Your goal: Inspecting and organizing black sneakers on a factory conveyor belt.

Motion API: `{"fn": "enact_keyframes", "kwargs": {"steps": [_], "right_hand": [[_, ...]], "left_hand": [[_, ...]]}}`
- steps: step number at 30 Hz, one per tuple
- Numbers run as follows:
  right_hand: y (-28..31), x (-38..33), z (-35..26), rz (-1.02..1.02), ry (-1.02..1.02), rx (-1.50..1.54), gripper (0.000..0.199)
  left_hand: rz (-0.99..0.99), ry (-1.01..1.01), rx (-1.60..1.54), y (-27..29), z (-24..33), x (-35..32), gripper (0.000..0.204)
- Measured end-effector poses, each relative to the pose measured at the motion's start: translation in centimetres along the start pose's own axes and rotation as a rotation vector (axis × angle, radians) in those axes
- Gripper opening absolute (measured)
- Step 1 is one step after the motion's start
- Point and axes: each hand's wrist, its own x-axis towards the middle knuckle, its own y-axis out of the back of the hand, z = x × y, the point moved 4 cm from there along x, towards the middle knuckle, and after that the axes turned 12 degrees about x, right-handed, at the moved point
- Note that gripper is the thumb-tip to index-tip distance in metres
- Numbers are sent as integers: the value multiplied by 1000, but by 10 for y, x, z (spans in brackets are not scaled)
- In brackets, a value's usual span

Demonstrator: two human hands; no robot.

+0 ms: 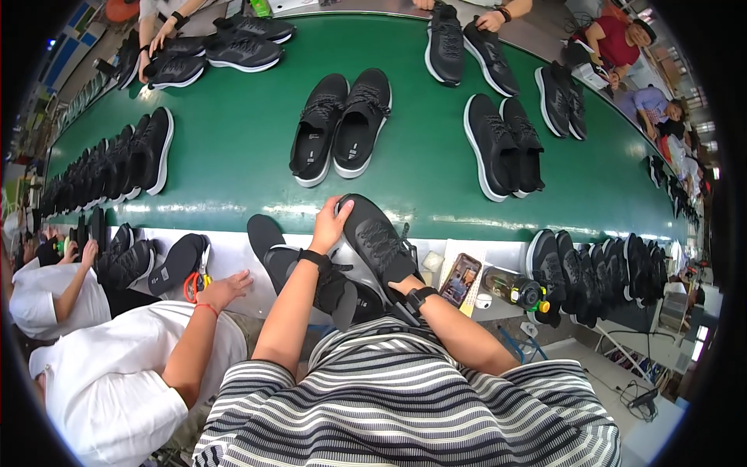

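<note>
1. Left hand (331,222), at centre: fingers curled over the toe of a black sneaker (377,241), thumb on top. Closed on the shoe, steadying it at the front edge of the white worktop (233,261), likely so the other hand can work at the heel end.
2. Right hand (401,286), at 5 o'clock from the left: mostly hidden behind the shoe's heel; only the wrist with a black watch shows. Whether it grips anything cannot be told.
3. A second black shoe (272,253) lies beside the held one at 9 o'clock, partly under the left forearm, apparently its mate kept close.
4. At 3 o'clock on the worktop: a phone (461,279) lying flat, and a small bottle (510,288) on its side, details unclear.
5. At 9 o'clock, a neighbour's hand (226,289) rests near red-handled scissors (194,280) and an upturned sole.
6. Beyond, at 12 o'clock: the green conveyor belt (233,156) carries sneakers in pairs, a pair with white soles (342,124) nearest; other workers' hands at the far edge are cut off.
</note>
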Motion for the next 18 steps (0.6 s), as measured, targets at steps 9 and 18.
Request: {"fn": "enact_keyframes", "kwargs": {"steps": [9, 18], "right_hand": [[-5, 22, -6, -26, -17, -1, 43], [-6, 26, -7, -51, -27, 13, 43]], "left_hand": [[27, -62, -7, 8, -8, -4, 44], [87, 7, 7, 20, 10, -6, 50]]}}
